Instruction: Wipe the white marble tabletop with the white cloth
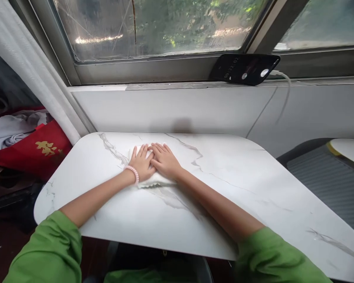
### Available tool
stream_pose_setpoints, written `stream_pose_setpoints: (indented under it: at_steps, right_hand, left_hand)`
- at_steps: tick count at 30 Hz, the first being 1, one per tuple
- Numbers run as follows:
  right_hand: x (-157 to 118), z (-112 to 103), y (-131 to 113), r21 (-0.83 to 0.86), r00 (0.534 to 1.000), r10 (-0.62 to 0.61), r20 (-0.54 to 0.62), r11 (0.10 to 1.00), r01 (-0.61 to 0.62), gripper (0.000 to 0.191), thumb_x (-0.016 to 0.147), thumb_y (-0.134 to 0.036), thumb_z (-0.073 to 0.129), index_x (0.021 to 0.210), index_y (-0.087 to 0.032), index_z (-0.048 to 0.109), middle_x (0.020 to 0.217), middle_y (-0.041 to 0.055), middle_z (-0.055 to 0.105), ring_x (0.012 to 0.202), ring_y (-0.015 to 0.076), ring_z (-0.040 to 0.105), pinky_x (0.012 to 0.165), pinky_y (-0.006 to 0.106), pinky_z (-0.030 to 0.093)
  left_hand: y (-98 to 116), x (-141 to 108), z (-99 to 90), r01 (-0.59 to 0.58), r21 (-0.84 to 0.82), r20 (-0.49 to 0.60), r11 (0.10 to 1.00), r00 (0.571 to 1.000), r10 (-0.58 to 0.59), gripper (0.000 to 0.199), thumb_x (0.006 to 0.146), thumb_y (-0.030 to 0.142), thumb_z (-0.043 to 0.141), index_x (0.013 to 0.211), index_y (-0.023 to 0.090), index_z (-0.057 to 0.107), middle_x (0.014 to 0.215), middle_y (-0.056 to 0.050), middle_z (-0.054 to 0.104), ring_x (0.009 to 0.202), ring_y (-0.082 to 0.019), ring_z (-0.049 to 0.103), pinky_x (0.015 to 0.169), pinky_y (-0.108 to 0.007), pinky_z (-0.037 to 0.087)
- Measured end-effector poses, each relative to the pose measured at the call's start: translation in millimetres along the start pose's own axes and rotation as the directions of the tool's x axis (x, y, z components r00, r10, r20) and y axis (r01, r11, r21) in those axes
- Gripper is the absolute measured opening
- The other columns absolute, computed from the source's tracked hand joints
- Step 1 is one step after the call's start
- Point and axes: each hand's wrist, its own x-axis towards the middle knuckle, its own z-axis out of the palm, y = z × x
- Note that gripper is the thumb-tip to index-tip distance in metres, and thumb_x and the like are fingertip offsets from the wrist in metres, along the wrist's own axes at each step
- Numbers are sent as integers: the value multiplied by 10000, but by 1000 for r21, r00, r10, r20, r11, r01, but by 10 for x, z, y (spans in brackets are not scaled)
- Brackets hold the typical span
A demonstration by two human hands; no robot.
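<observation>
While both hands [142, 163] [166, 162] lie flat, cloth [157, 181] beneath

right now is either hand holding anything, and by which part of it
Nothing is gripped: the left hand and right hand lie open, palms down, on the white cloth.

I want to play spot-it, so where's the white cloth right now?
In the head view, the white cloth is on the marble-patterned table, just left of the picture's middle, under the left hand and right hand.
</observation>
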Motion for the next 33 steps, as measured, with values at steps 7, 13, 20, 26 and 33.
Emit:
stream_pose_setpoints:
  at_steps: [7,13,20,26,33]
  right_hand:
    - [731,195,280,-7,984,119,-132,993,-121,466,885,-285,335,1308,-151,475,1394,126,489,1320,269,374,1117,474,177]
    - [962,182,389,21,976,147,-163,989,-146,416,870,-250,335,1232,-176,524,1251,111,592,1201,257,470,1091,467,214]
    - [635,171,150,-30,987,116,-108,992,-120,481,883,-270,325,1322,-136,469,1419,131,461,1345,263,349,1127,478,173]
    - [-158,210,-542,-35,993,115,-38,993,-117,534,891,-289,328,1379,-92,416,1484,163,369,1403,289,262,1148,514,144]
    - [-848,168,-1283,95,991,-82,105,993,73,581,902,-324,331,1430,-82,360,1509,150,326,1439,278,167,1183,520,69]
  left_hand:
    - [-610,786,-9,-117,95,21,989,993,115,590,944,424,334,1462,143,298,1545,-129,241,1429,-245,183,1162,-467,91]
    - [-727,1048,34,-113,124,-7,986,993,115,555,960,392,305,1457,147,299,1542,-119,254,1423,-237,197,1159,-472,92]
    - [-579,616,20,-97,104,-4,990,995,98,572,951,398,311,1454,125,308,1549,-142,222,1434,-252,163,1161,-489,60]
    - [-360,-427,-65,-194,73,-11,978,981,195,585,918,348,377,1445,98,330,1537,-174,232,1435,-285,148,1156,-530,51]
    - [-127,-1643,-191,-164,50,-56,985,985,166,623,888,352,418,1452,102,327,1531,-198,229,1436,-328,111,1141,-587,78]
